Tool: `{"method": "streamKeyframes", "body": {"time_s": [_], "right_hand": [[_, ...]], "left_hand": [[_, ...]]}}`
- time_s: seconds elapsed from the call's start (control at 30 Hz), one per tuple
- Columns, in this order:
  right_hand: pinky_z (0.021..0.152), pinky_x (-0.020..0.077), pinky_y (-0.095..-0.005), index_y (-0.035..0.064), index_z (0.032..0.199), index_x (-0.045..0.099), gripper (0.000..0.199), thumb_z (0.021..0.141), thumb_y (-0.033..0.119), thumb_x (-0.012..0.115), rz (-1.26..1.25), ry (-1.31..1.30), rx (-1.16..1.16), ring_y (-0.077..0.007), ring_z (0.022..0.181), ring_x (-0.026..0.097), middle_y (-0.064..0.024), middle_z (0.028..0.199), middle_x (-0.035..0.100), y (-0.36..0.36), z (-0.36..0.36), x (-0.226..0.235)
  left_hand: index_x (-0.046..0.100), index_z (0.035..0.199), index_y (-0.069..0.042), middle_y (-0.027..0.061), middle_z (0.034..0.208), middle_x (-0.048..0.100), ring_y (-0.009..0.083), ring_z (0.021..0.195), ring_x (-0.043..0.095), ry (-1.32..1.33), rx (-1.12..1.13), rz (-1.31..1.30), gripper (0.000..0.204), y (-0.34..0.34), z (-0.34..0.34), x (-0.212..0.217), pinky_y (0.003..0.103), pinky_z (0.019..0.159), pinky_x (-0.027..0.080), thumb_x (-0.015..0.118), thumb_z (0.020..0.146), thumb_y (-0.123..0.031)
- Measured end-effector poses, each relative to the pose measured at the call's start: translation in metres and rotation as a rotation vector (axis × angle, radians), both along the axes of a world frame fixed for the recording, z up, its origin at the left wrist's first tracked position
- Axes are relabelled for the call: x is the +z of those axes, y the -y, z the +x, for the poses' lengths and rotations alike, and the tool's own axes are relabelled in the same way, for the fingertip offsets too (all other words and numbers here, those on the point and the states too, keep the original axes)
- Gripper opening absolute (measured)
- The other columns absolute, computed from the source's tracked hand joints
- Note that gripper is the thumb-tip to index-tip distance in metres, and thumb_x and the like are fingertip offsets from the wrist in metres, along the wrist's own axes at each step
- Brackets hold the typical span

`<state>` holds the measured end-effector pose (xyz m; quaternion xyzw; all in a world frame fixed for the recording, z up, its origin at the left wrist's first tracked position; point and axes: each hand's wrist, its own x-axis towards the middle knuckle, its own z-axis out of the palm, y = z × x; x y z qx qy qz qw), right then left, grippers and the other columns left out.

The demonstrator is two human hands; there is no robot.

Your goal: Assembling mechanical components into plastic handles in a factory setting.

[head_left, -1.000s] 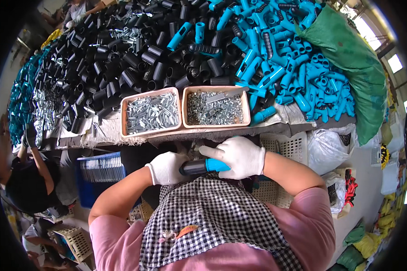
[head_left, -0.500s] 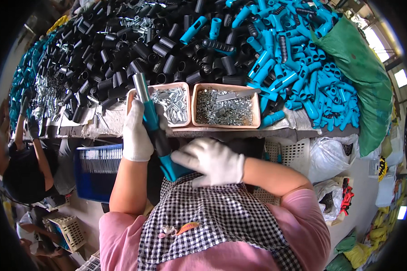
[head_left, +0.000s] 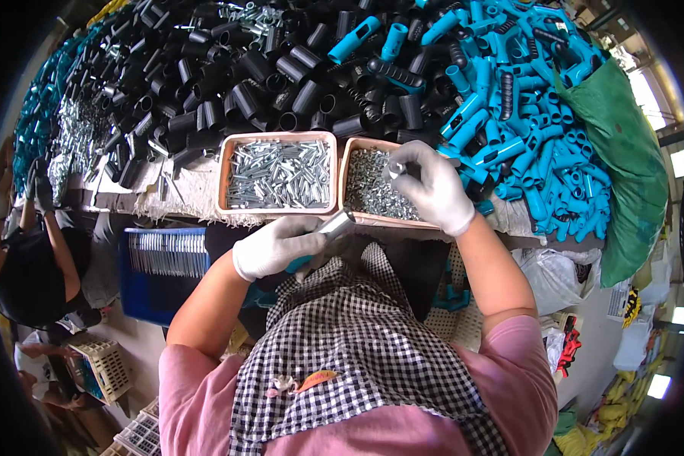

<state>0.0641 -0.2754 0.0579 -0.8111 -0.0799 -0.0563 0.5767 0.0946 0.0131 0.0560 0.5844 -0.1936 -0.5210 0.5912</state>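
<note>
My left hand (head_left: 281, 247), in a white glove, is wrapped round a tubular handle piece. Its shiny metal tube end (head_left: 337, 226) sticks out to the right, and a bit of its teal part (head_left: 299, 264) shows under the fingers. My gloved right hand (head_left: 437, 188) is raised over the right-hand tray (head_left: 345, 171) of small metal fittings. Its thumb and fingers are pinched round a small shiny bit (head_left: 394, 172), too small to name. Left of it stands a second tray (head_left: 224, 178), full of slim metal pins (head_left: 281, 175).
Black tubes (head_left: 243, 64) and teal handle parts (head_left: 539, 144) are heaped across the table's far side. A green sack (head_left: 634, 175) bulges at the right. Below the table edge at left is a blue crate (head_left: 148, 296) of metal rods. Another person (head_left: 34, 273) works at far left.
My left hand has come down and right, tilting the handle piece so its metal end points right. My right hand has left the piece's lower end and moved up and right to the fittings tray.
</note>
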Motion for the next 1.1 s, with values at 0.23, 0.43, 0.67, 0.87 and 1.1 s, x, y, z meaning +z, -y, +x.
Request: {"method": "streamKeyframes", "body": {"time_s": [0.23,0.43,0.67,0.87,1.1], "right_hand": [[0.067,0.0544,-0.0371,0.0067,0.095,0.065,0.024,0.071,0.005,0.07,-0.447,0.469,0.558,-0.0291,0.081,0.065,-0.0093,0.095,0.065,-0.025,-0.039,0.037],[0.069,0.0548,-0.037,0.0073,0.093,0.068,0.022,0.075,0.017,0.075,-0.396,0.167,0.329,-0.0275,0.074,0.067,-0.0095,0.082,0.066,-0.027,-0.07,0.034],[0.046,0.0513,-0.0299,0.0009,0.128,0.053,0.058,0.095,0.049,0.055,-0.002,-0.774,0.234,-0.0196,0.05,0.061,-0.0104,0.068,0.063,-0.038,-0.087,0.013],[0.073,0.0525,-0.0392,0.0051,0.113,0.06,0.049,0.071,0.025,0.078,-0.737,0.222,0.398,-0.0307,0.083,0.067,-0.012,0.091,0.068,-0.025,-0.096,-0.003],[0.044,0.0441,-0.0315,-0.0006,0.08,0.061,0.044,0.097,0.038,0.047,0.434,-1.218,0.34,-0.0185,0.042,0.052,-0.0075,0.052,0.053,-0.023,-0.096,-0.009]], "left_hand": [[0.06,0.103,0.0,0.0054,0.076,0.062,0.0098,0.059,0.059,-0.152,-0.253,0.057,0.03,0.003,-0.007,-0.005,0.023,0.053,0.05,0.054,0.1,-0.028],[0.059,0.101,-0.001,0.008,0.075,0.063,0.0186,0.058,0.062,0.789,-0.204,0.133,0.031,0.011,-0.039,0.007,0.032,0.052,0.051,0.063,0.092,-0.031],[0.057,0.095,-0.008,0.0092,0.071,0.056,0.0273,0.061,0.062,1.686,-0.13,0.38,0.034,0.015,-0.07,-0.001,0.04,0.055,0.049,0.072,0.08,-0.034],[0.067,0.105,-0.004,0.0158,0.078,0.065,0.034,0.069,0.066,1.24,-0.112,0.283,0.038,0.008,-0.068,0.006,0.042,0.062,0.053,0.073,0.078,-0.03],[0.059,0.1,-0.007,0.0086,0.069,0.055,0.0266,0.059,0.06,1.774,-0.144,0.307,0.038,0.01,-0.074,0.0,0.04,0.055,0.049,0.073,0.077,-0.034]]}}
